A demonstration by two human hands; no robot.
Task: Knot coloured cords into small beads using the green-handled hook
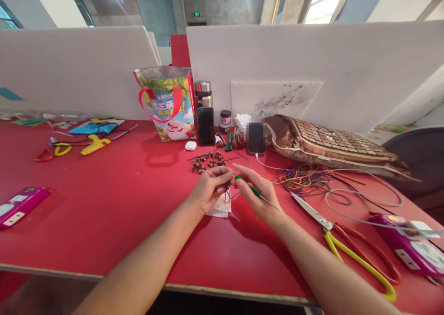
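Note:
My left hand [210, 188] is closed in a pinch on a small knotted piece of coloured cord [228, 184] just above the red table [104, 204]. My right hand [258, 195] grips a thin green-handled tool [255, 191], its green end pointing at the cord between my hands and its metal end sticking out to the right. A white slip of paper [222, 207] lies under my left hand. Several finished multicoloured knots [208, 161] lie just beyond my hands. A tangle of coloured cords [303, 178] is to the right.
Large scissors with yellow and red handles [350, 243] lie to the right, beside a purple power strip [412, 248]. A printed bag [166, 104], flask [203, 94], dark phone [206, 126], jar [225, 119] and woven mat [333, 141] stand at the back. A yellow glue gun [94, 145] and another power strip [19, 204] lie left.

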